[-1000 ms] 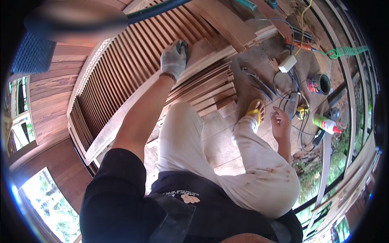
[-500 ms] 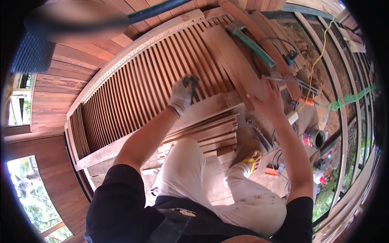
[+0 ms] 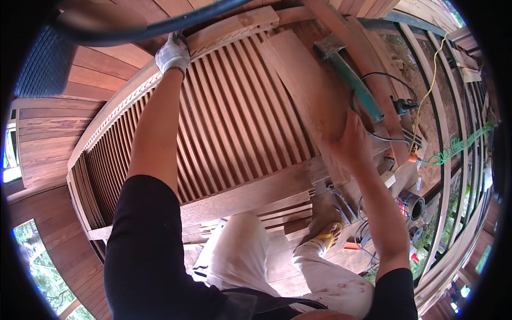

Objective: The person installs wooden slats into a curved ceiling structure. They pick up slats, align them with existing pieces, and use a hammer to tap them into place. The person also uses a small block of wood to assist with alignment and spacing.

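A large slatted wooden panel (image 3: 234, 112) lies in front of me, with many narrow parallel slats between two rails. My left hand (image 3: 173, 54), in a pale glove, is at the panel's far rail (image 3: 229, 29). Its fingers look curled around something dark, mostly hidden. My bare right hand (image 3: 349, 144) grips the near end of a wide wooden board (image 3: 304, 80), which lies across the panel's right part. The thumb is on the board's left side and the fingers are at its right edge. Beside the board rests a hammer (image 3: 354, 85) with a green handle.
A corded power tool (image 3: 404, 105) sits to the right, near a yellow cord (image 3: 429, 80) and a green coiled hose (image 3: 464, 144). Loose wood strips (image 3: 285, 216), a pincer-like tool (image 3: 341, 201) and a dark can (image 3: 412, 205) are nearer me. Open black framing (image 3: 448, 213) runs along the right.
My left hand has moved from the middle of the slats far and left to the far rail. My right hand has shifted slightly nearer on the board. The view has shifted too.
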A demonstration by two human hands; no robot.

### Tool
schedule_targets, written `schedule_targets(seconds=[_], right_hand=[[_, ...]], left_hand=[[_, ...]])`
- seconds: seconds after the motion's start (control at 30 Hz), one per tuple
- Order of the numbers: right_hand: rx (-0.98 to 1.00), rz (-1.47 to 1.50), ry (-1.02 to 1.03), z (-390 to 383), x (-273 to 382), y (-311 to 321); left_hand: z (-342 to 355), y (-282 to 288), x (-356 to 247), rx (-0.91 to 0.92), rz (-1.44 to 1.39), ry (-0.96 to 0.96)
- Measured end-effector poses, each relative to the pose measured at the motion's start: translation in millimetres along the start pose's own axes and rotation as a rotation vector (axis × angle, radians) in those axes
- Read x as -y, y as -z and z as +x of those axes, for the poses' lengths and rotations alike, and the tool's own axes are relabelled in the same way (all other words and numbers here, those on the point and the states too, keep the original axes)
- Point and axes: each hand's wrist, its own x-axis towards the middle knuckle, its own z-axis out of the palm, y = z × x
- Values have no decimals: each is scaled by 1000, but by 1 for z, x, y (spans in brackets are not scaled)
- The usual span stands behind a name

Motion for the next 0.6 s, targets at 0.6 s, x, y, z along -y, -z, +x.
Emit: schedule_targets(seconds=[0.6], right_hand=[[30, 26, -118, 24, 53, -25]], left_hand=[[12, -5, 13, -9, 11, -104]])
